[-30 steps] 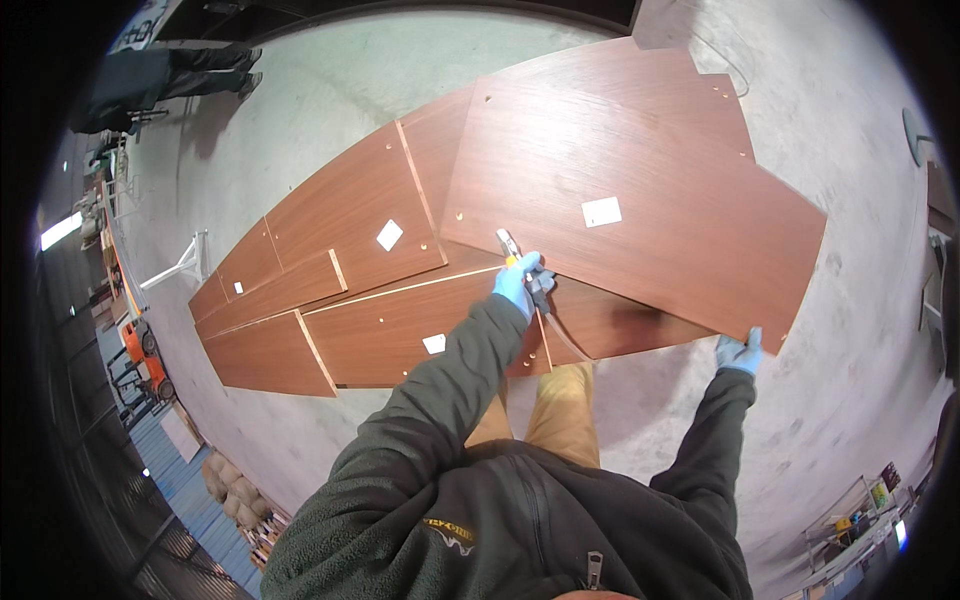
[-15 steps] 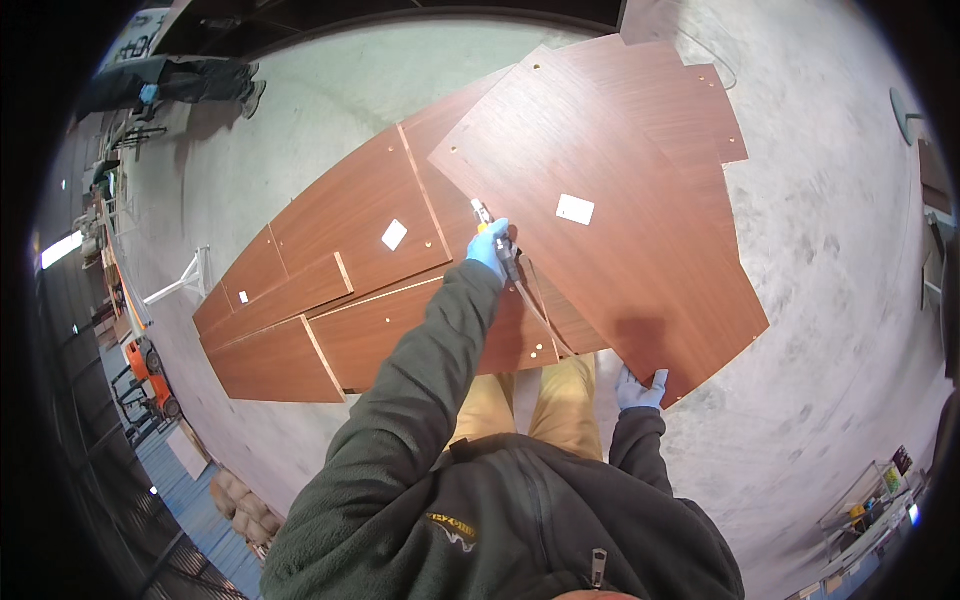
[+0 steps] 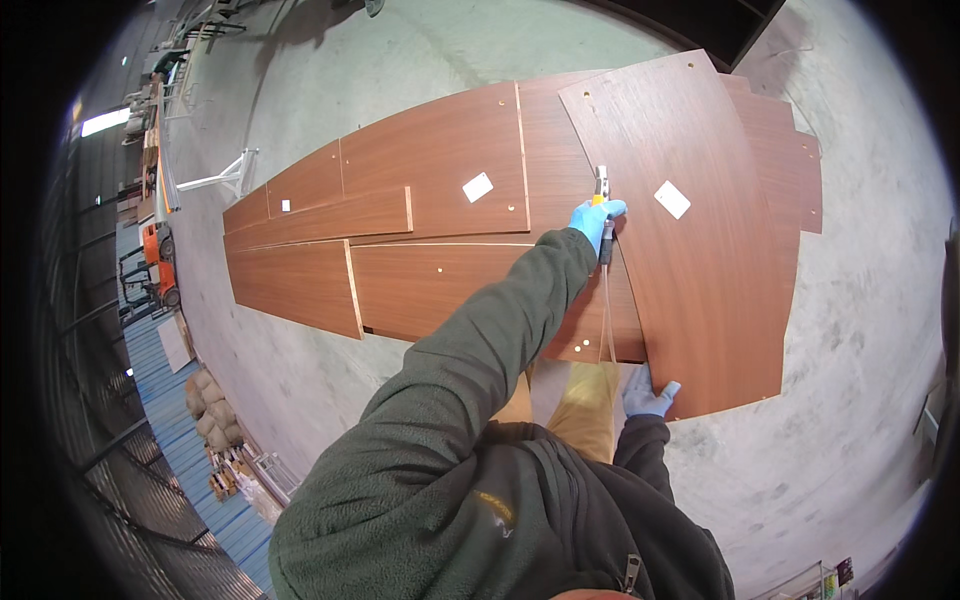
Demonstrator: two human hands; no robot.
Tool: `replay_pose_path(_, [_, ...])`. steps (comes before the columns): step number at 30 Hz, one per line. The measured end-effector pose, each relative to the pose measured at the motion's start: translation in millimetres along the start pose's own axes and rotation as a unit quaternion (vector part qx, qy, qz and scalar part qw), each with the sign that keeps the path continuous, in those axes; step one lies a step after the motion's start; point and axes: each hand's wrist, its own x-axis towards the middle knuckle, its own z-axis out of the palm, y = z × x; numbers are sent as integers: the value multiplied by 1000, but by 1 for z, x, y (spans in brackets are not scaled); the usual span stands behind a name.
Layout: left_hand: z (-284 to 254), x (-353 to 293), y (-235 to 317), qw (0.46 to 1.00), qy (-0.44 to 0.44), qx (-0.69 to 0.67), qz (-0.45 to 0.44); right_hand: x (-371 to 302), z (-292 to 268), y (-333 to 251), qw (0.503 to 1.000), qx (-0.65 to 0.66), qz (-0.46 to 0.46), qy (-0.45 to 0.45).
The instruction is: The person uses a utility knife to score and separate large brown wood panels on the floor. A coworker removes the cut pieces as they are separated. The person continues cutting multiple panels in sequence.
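At left we observe an orange forklift (image 3: 158,262), tan sacks (image 3: 212,408) and a blue slatted surface (image 3: 163,390), with a white metal frame (image 3: 212,182) on the grey floor (image 3: 850,380). We note a light strip (image 3: 106,122) at far left and a dark unit (image 3: 712,26) at the upper edge.

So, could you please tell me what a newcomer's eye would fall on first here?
Probably the large reddish-brown panel, right of centre, lying askew over other brown boards. Next come the bright blue glove on the left hand and the hose-fed tool in its grip, by the panel's left edge. At far left, an orange forklift stands out.
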Motion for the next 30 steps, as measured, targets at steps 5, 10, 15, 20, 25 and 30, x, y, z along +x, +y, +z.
replay_pose_path(5, [7,-63,-5,996,-38,-69,-39,21,-8,13,988,-28,-72,133])
replay_pose_path(10, [-16,-150,-25,992,-71,33,-104,21,-20,20,994,-42,3,102])
replay_pose_path(15, [-50,-196,-29,980,-106,79,-152,7,-26,44,953,-261,50,143])
replay_pose_path(20, [-73,-220,-16,990,-84,43,-105,-13,21,-40,720,-564,-393,100])
replay_pose_path(25, [-103,-233,-5,993,-66,45,-84,-25,60,-121,505,-569,-387,522])
replay_pose_path(30, [-129,-245,-9,996,5,-7,-88,-15,43,-89,825,-474,-188,244])
